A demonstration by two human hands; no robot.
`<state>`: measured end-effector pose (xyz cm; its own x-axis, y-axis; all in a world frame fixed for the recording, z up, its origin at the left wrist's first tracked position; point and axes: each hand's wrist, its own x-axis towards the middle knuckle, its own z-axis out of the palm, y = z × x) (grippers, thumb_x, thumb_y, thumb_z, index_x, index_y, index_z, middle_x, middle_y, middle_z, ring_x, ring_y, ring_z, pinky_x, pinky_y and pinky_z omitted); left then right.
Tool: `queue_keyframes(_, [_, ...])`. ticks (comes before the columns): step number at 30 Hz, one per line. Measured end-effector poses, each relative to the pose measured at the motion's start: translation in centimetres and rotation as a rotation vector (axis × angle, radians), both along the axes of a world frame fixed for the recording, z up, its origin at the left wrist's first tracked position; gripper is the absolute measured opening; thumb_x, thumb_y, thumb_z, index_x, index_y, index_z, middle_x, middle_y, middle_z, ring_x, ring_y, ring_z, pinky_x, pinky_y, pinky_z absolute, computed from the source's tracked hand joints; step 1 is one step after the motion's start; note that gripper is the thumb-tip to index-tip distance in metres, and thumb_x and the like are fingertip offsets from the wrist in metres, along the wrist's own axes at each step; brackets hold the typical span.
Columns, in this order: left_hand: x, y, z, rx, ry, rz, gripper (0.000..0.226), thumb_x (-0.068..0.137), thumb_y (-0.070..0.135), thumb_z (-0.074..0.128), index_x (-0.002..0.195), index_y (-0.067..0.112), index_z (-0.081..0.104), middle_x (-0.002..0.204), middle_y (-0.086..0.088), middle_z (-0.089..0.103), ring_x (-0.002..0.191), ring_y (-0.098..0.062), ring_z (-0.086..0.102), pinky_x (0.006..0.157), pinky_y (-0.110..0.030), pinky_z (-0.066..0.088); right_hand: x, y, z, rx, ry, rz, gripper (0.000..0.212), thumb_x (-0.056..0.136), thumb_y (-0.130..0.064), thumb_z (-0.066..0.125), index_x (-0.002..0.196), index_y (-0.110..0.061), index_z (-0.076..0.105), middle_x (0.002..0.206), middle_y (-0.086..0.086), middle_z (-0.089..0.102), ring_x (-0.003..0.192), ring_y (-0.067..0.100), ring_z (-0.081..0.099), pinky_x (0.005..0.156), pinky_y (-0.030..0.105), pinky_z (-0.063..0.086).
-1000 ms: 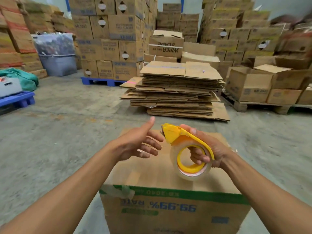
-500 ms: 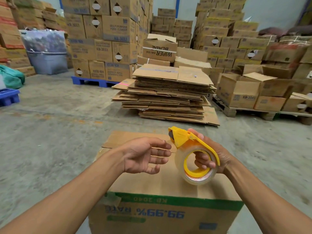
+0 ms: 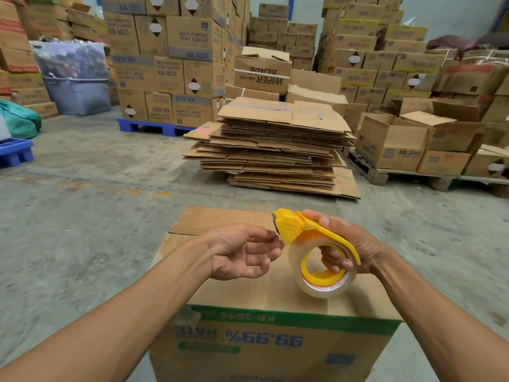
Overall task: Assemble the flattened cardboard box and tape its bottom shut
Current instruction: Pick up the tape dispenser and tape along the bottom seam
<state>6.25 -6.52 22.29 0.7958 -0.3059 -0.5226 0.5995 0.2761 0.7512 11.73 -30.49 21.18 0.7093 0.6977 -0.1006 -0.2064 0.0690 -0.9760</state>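
Right hand [image 3: 347, 250] grips the tape dispenser [image 3: 316, 244] above the upturned box [image 3: 270, 293]; left hand [image 3: 242, 255] fingers [image 3: 271, 238] (loosely curled, holding nothing) reach its cutter, just right.

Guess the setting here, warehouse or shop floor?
Most likely a warehouse or packing area: printed cartons stacked high on a blue pallet, a pile of flattened cardboard on bare concrete, and a person's right hand holding a yellow tape dispenser over a box.
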Motion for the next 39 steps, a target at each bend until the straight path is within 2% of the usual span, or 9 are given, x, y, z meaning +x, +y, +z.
queue_keyframes(6, [0.3, 0.2, -0.6, 0.128, -0.040, 0.073, 0.017, 0.091, 0.007, 0.060, 0.075, 0.005, 0.065, 0.061, -0.004, 0.061, 0.055, -0.010, 0.051, 0.058, -0.023, 0.045, 0.3, 0.7, 0.2, -0.115, -0.036, 0.036, 0.062, 0.069, -0.053, 0.081, 0.125, -0.033, 0.066, 0.049, 0.010, 0.053, 0.031, 0.013, 0.049, 0.041, 0.027, 0.052])
queue_keyframes(10, [1.2, 2.7, -0.5, 0.374, -0.153, 0.087, 0.025, 0.091, -0.003, 0.049, 0.071, 0.009, 0.058, 0.065, -0.004, 0.050, 0.054, -0.008, 0.038, 0.057, -0.021, 0.039, 0.5, 3.6, 2.0, -0.253, -0.142, 0.101, 0.046, 0.089, -0.035, 0.057, 0.134, -0.029, 0.057, 0.057, 0.009, 0.058, 0.038, 0.013, 0.051, 0.040, 0.026, 0.052])
queue_keyframes(16, [1.9, 11.7, -0.9, 0.467, -0.158, 0.196, 0.026, 0.094, -0.001, 0.048, 0.074, 0.014, 0.055, 0.056, 0.001, 0.049, 0.042, -0.005, 0.031, 0.042, -0.016, 0.036, 2.8, 7.4, 5.0, -0.429, -0.234, 0.314, 0.043, 0.091, -0.030, 0.058, 0.135, -0.032, 0.059, 0.101, 0.021, 0.067, 0.051, 0.015, 0.058, 0.044, 0.026, 0.055])
queue_keyframes(22, [3.1, 16.3, -2.7, 0.668, -0.206, 0.372, 0.016, 0.097, 0.011, 0.050, 0.082, 0.015, 0.056, 0.064, -0.001, 0.047, 0.050, -0.011, 0.034, 0.049, -0.023, 0.047, 5.2, 13.0, 7.0, -0.650, -0.513, 0.331, 0.035, 0.092, -0.034, 0.064, 0.127, -0.031, 0.067, 0.092, 0.003, 0.075, 0.058, 0.016, 0.064, 0.047, 0.024, 0.055])
queue_keyframes(25, [4.1, 17.0, -4.2, 0.767, -0.314, 0.507, 0.016, 0.097, 0.016, 0.050, 0.081, 0.018, 0.053, 0.071, -0.002, 0.047, 0.057, -0.012, 0.038, 0.055, -0.028, 0.050, 6.3, 15.9, 6.6, -0.756, -0.675, 0.280, 0.032, 0.085, -0.045, 0.069, 0.116, -0.036, 0.073, 0.107, -0.006, 0.072, 0.090, 0.015, 0.066, 0.064, 0.022, 0.054])
queue_keyframes(28, [4.6, 17.8, -5.9, 0.795, -0.325, 0.551, 0.012, 0.097, 0.021, 0.052, 0.085, 0.018, 0.052, 0.075, -0.003, 0.049, 0.060, -0.012, 0.040, 0.056, -0.030, 0.053, 7.4, 17.6, 5.5, -0.790, -0.685, 0.273, 0.031, 0.084, -0.045, 0.070, 0.114, -0.036, 0.075, 0.110, -0.010, 0.071, 0.101, 0.015, 0.064, 0.076, 0.025, 0.053])
queue_keyframes(32, [5.1, 18.5, -7.9, 0.786, -0.297, 0.540, 0.018, 0.097, 0.025, 0.053, 0.080, 0.019, 0.052, 0.079, -0.005, 0.050, 0.063, -0.013, 0.042, 0.054, -0.031, 0.055, 8.3, 18.4, 4.0, -0.815, -0.668, 0.285, 0.030, 0.085, -0.041, 0.072, 0.114, -0.036, 0.074, 0.112, -0.015, 0.070, 0.103, 0.011, 0.063, 0.076, 0.020, 0.050])
queue_keyframes(34, [5.4, 18.6, -8.7, 0.774, -0.297, 0.534, 0.017, 0.097, 0.025, 0.052, 0.081, 0.019, 0.053, 0.079, -0.006, 0.050, 0.062, -0.013, 0.042, 0.054, -0.030, 0.054, 8.5, 18.5, 3.3, -0.826, -0.659, 0.295, 0.030, 0.085, -0.041, 0.072, 0.115, -0.036, 0.074, 0.118, -0.013, 0.069, 0.102, 0.010, 0.063, 0.074, 0.018, 0.049])
queue_keyframes(39, [5.5, 18.5, -10.0, 0.744, -0.289, 0.514, 0.012, 0.099, 0.023, 0.049, 0.090, 0.015, 0.052, 0.078, -0.007, 0.049, 0.058, -0.014, 0.040, 0.045, -0.024, 0.049, 9.2, 18.4, 2.4, -0.812, -0.611, 0.303, 0.028, 0.086, -0.037, 0.071, 0.114, -0.035, 0.074, 0.106, -0.021, 0.068, 0.092, 0.007, 0.064, 0.060, 0.010, 0.047])
